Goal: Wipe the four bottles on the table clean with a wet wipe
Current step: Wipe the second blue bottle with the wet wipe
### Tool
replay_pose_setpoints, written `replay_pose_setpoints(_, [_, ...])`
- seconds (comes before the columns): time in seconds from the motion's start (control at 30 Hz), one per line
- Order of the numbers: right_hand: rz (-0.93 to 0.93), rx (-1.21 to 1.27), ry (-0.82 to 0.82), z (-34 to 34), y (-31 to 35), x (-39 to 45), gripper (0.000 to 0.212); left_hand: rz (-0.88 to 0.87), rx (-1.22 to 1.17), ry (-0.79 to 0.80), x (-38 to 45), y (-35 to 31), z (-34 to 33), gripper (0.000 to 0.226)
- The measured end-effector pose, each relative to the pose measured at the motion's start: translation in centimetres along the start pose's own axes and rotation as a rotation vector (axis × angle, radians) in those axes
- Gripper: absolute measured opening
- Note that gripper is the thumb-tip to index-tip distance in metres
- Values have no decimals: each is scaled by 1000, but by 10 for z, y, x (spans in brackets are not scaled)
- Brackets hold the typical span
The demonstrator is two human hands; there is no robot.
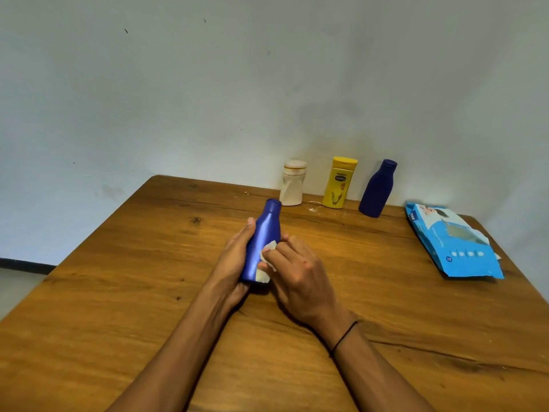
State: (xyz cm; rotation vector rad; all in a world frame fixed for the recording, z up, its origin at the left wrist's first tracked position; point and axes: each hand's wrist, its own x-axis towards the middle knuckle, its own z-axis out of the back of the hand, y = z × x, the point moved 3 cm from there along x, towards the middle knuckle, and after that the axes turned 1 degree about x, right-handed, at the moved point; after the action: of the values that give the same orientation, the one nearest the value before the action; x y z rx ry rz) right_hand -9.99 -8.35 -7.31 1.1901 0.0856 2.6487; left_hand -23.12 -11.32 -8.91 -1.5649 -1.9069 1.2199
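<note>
The blue bottle [263, 242] is held just above the table [118, 278], tilted, its long axis running from the base by the left palm up and away to the cap, leaning slightly right. It is gripped from its left side by the left hand [234, 260], fingers curled behind it, thumb along the near-left edge. A wet wipe [267, 263] is pressed on the bottle's lower right flank by the right hand [297, 272], pinched under bent fingers. From those fingers the unwiped neck and cap lie up and away along the axis, so the next stroke is judged to run that way. Beyond the fingers, well apart by the wall, stand a white bottle [292, 184], a yellow bottle [338, 182] and a second blue bottle [377, 188]. A wipes pack [454, 242] lies far right of the right hand.
</note>
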Motion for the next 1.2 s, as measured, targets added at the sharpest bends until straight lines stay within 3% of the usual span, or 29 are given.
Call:
replay_pose_setpoints(0.23, [-358, -176, -271, 11, -22, -6, 20, -30, 209, 100, -14, 5, -22, 33])
replay_pose_setpoints(0.4, [-293, 50, -288, 12, -19, -3, 19, -60, 269, 72, -13, 4, -19, 33])
replay_pose_setpoints(0.53, [-69, 77, -52, 7, -8, -2, 35, 0, -1, -17, -6, 2, -9, 49])
replay_pose_setpoints(0.63, [61, 63, 94, -4, 7, 0, 41, 96, -249, 11, -5, -4, 2, 62])
replay_pose_setpoints(0.8, [80, 8, 56, -5, 7, -1, 34, 169, -329, 84, -7, -4, 0, 68])
replay_pose_setpoints(0.9, [15, -56, -51, -2, 2, -3, 31, 185, -238, 115, -9, 1, -7, 62])
replay_pose_setpoints(1.03, [-196, -82, -184, 4, -13, -5, 45, 163, -101, 120, -15, 4, -17, 51])
replay_pose_setpoints(1.2, [-333, -57, -226, 8, -21, -4, 46, 173, -31, 138, -14, 4, -14, 50])
